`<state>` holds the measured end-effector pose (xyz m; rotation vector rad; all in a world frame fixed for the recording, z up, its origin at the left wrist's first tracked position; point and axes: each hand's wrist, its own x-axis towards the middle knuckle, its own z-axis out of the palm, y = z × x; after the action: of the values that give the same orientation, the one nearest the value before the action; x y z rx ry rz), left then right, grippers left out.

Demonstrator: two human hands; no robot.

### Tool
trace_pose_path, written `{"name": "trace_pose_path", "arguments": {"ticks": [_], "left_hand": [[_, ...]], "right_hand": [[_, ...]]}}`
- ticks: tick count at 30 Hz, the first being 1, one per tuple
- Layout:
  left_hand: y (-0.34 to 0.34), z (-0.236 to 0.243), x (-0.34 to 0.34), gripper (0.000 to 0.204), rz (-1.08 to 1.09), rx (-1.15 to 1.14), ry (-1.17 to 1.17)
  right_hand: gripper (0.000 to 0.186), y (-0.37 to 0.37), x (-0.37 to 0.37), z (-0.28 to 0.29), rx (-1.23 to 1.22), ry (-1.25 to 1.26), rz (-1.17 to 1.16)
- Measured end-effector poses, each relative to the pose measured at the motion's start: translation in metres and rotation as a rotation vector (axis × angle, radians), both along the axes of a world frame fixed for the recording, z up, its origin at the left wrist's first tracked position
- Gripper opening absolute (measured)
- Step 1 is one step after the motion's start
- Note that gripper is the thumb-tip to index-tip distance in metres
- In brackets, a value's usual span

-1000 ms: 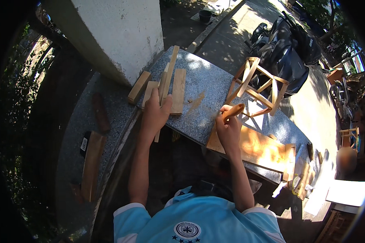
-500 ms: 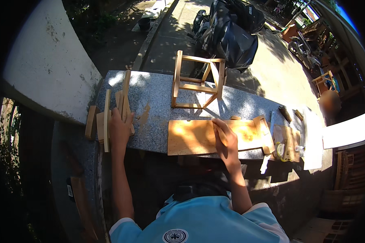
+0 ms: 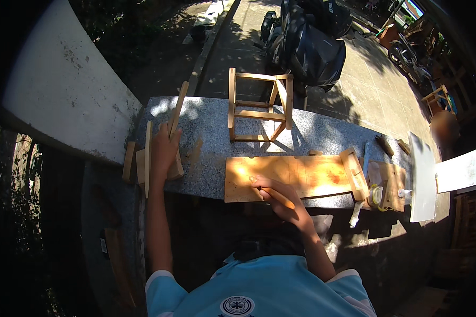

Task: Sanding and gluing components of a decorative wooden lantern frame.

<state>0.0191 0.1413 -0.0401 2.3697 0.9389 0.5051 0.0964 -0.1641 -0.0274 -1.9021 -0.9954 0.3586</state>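
My left hand (image 3: 165,150) is closed round a wooden strip (image 3: 180,100), which slants up and away from the fist. Beside it are an upright wooden strip (image 3: 148,153) and a few wood blocks (image 3: 129,161), partly hidden by the hand. Over the left part of a flat wooden board (image 3: 237,182), my right hand (image 3: 288,207) grips a short wooden stick (image 3: 278,197); whether it has a tool head I cannot tell. An open wooden frame (image 3: 231,100) of joined strips, like a small stool frame, stands behind the board.
The speckled stone table (image 3: 201,119) carries a wood block (image 3: 354,174) at the board's right end, a roll of tape (image 3: 375,195), a small bottle (image 3: 404,193) and a white panel (image 3: 422,179). A white pillar (image 3: 63,79) rises at left; a covered motorbike (image 3: 312,53) stands beyond.
My left hand has lifted the wooden strip away from the pile, up and to the right. My right hand has shifted left over the board, and the stick in it has turned.
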Motion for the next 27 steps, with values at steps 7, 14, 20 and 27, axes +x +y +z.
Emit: {"name": "trace_pose_path", "arguments": {"ticks": [7, 14, 20, 27], "left_hand": [[0.053, 0.02, 0.016, 0.028, -0.049, 0.099, 0.119], [0.021, -0.009, -0.048, 0.03, 0.135, 0.404, 0.418], [0.014, -0.015, -0.052, 0.034, 0.098, 0.553, 0.404], [-0.017, -0.01, -0.039, 0.057, -0.015, 0.611, 0.529]], "right_hand": [[0.02, -0.065, -0.005, 0.006, -0.034, 0.365, -0.165], [0.018, -0.14, -0.005, -0.005, 0.255, 0.663, -0.287], [0.017, -0.189, -0.013, 0.019, 0.077, 0.698, -0.454], [0.015, -0.279, 0.073, 0.039, -0.223, -0.23, -0.865]]}}
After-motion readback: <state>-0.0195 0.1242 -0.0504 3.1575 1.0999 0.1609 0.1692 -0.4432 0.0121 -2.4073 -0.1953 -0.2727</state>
